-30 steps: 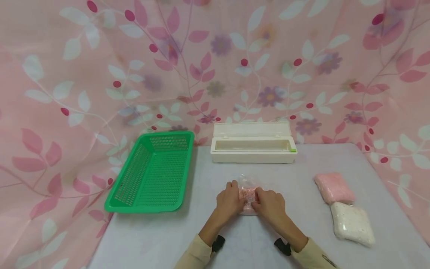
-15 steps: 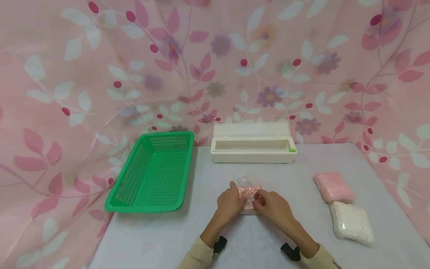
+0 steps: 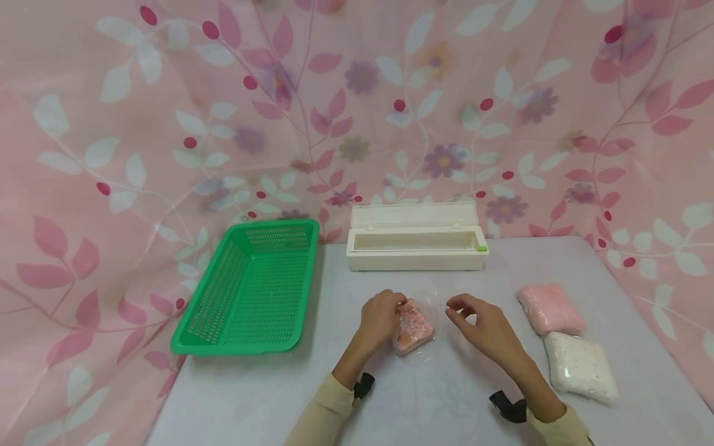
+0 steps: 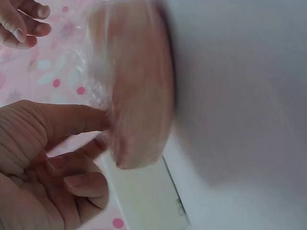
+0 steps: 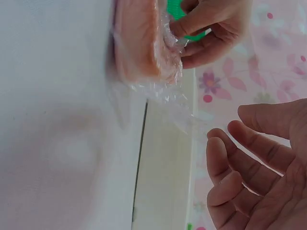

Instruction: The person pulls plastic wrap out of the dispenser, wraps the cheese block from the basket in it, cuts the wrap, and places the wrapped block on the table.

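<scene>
A pink, speckled block [image 3: 415,325] in clear plastic film lies turned at an angle on the table, with an orange spot near its lower corner. My left hand [image 3: 382,316] pinches its wrapped edge near the upper left corner between thumb and fingers. In the left wrist view the block [image 4: 141,86] is blurred, with crumpled film [image 4: 98,81] along its side. My right hand [image 3: 485,325] is off to the right, apart from the block, its fingers loosely bent around nothing. Loose film [image 5: 168,103] sticks out from the block towards the right fingertips.
Behind the hands stands a white cling-film dispenser box [image 3: 418,262] with its lid up and a green slider [image 3: 481,248]. A green basket [image 3: 245,351] is at the left. Pink [image 3: 552,310] and white [image 3: 580,365] wrapped packets lie at the right, before a floral curtain [image 3: 357,111].
My right hand has let go of the block's film and moved right. The block has turned from straight to slanted, and my left hand has shifted to its upper left corner.
</scene>
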Motion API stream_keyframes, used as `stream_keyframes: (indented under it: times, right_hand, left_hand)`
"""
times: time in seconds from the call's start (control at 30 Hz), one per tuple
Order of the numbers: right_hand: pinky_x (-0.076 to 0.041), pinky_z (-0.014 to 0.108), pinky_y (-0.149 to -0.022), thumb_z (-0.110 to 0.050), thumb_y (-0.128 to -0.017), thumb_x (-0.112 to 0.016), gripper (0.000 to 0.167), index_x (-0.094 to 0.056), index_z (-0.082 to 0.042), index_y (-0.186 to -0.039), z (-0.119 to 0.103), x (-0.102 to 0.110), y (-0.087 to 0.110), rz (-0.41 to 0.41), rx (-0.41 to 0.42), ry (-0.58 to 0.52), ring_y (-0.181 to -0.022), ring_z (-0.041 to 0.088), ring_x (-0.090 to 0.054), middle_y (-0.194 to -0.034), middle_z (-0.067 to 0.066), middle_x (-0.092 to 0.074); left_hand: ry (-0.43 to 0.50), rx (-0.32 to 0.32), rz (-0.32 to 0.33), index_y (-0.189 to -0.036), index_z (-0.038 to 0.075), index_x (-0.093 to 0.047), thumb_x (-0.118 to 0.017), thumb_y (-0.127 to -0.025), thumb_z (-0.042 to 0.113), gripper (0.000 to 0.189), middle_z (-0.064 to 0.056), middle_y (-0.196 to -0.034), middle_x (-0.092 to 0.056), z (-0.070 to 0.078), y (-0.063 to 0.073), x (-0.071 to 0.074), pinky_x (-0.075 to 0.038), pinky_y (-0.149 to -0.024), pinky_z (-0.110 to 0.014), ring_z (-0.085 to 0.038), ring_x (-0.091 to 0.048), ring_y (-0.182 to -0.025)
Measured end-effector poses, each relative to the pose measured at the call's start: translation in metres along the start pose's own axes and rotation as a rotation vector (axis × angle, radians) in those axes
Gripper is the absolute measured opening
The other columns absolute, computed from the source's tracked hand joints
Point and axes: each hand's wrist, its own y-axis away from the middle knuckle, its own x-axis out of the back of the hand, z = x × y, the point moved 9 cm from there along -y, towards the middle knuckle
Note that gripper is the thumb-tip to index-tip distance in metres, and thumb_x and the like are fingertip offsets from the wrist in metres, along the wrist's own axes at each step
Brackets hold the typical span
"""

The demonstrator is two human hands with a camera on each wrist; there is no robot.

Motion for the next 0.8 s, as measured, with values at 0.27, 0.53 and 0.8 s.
stream_keyframes:
  times: [0.27,0.53,0.8]
  right_hand:
    - [-0.048,0.029,-0.064,-0.023,-0.094,-0.068,0.019,-0.068,-0.013,-0.11,0.006,0.001,0.0,-0.004,0.009,-0.009,-0.087,0.018,-0.063,-0.099,-0.001,-0.069]
    - [-0.048,0.035,-0.069,-0.021,-0.095,-0.068,0.019,-0.069,-0.011,-0.11,0.009,0.007,-0.001,0.02,0.005,-0.005,-0.087,0.017,-0.062,-0.099,-0.002,-0.069]
    - [-0.047,0.036,-0.071,-0.02,-0.094,-0.068,0.017,-0.069,-0.011,-0.109,0.011,0.004,-0.001,0.011,-0.005,-0.004,-0.087,0.017,-0.061,-0.097,-0.002,-0.069]
  left_hand:
    - [-0.19,-0.146,0.037,-0.116,0.016,-0.069,-0.072,-0.088,0.011,0.028,-0.001,-0.105,-0.059,0.019,-0.002,-0.008,-0.045,-0.055,-0.02,-0.009,-0.056,-0.068]
    - [-0.247,-0.12,-0.02,-0.095,0.017,-0.07,-0.073,-0.09,0.032,0.016,-0.001,-0.092,-0.061,0.021,0.03,0.003,-0.038,-0.048,-0.02,-0.008,-0.047,-0.058]
    - [-0.265,-0.137,-0.183,-0.117,0.019,-0.053,-0.084,-0.064,0.061,0.075,-0.005,-0.119,-0.051,0.016,0.049,-0.024,-0.036,-0.044,-0.026,-0.014,-0.047,-0.055]
